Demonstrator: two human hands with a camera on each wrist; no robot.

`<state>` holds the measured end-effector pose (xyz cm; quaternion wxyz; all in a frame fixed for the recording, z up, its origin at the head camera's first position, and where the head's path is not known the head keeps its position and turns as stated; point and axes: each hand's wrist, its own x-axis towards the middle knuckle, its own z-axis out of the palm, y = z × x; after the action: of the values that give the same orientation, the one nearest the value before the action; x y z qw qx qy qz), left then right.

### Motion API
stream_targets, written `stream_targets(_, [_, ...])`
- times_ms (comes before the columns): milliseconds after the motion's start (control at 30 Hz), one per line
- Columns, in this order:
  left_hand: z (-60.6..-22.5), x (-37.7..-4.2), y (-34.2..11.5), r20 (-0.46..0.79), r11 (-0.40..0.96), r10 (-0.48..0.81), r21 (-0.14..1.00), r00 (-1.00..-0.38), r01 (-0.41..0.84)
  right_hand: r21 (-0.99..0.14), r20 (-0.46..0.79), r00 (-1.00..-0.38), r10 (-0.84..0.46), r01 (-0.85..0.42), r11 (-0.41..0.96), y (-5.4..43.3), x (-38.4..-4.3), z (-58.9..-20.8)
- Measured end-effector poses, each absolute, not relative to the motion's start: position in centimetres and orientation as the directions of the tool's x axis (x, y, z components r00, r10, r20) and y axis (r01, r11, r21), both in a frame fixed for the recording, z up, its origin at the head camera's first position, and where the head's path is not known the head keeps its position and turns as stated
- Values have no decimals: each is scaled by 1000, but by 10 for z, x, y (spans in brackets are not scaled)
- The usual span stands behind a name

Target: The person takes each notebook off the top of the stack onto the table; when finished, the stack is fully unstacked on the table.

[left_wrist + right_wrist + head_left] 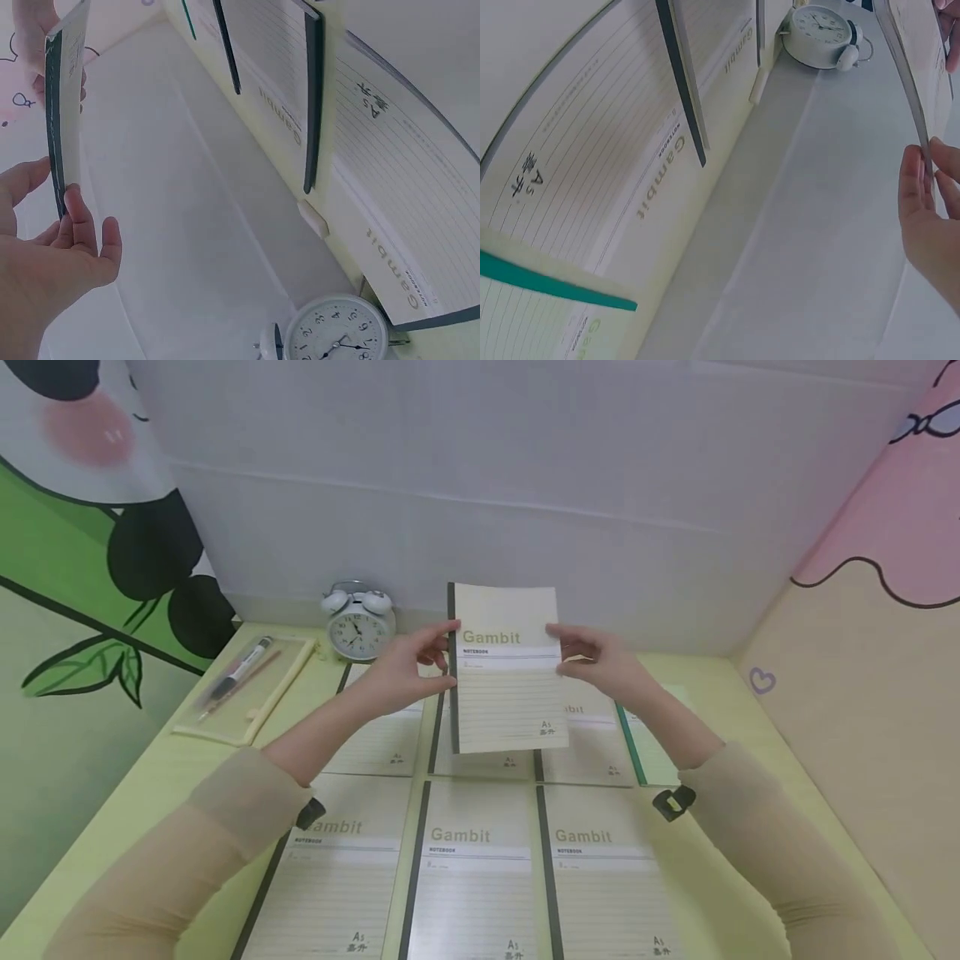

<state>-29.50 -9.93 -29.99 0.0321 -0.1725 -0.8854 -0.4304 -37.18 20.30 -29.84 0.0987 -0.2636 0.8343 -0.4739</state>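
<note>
A cream Gambit notebook with a dark spine is held upright above the table, its cover facing the head camera. My left hand pinches its spine edge between thumb and fingers. On the opposite edge, my right hand grips it the same way. The left wrist view shows the notebook nearly edge-on beside the left hand. In the right wrist view, the right hand holds the notebook's page edge. Below, several matching notebooks lie in two rows, some partly covered by the raised one and the arms.
A white twin-bell alarm clock stands at the back left, near the wall. Left of it lies a clear pencil case with pens inside. A green-spined notebook lies at the right end of the back row, partly behind the right forearm.
</note>
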Motion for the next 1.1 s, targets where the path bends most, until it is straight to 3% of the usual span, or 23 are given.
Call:
stream_targets(333, [-293, -289, -54, 236, 514, 317, 771, -919, 376, -832, 167, -824, -541, -412, 371, 252, -364, -282])
stream_targets(533, [-293, -278, -28, 279, 496, 331, 761, -901, 418, -840, 144, -813, -564, -402, 365, 282, -356, -270])
stream_targets(800, [-300, -272, 0, 309, 525, 387, 701, -869, 483, -786, 85, -823, -562, -402, 470, 316, -339, -262])
stream_targets(1100, [-310, -272, 33, 267, 572, 506, 608, -820, 551, -803, 89, -746, -660, -445, 396, 363, -338, -281])
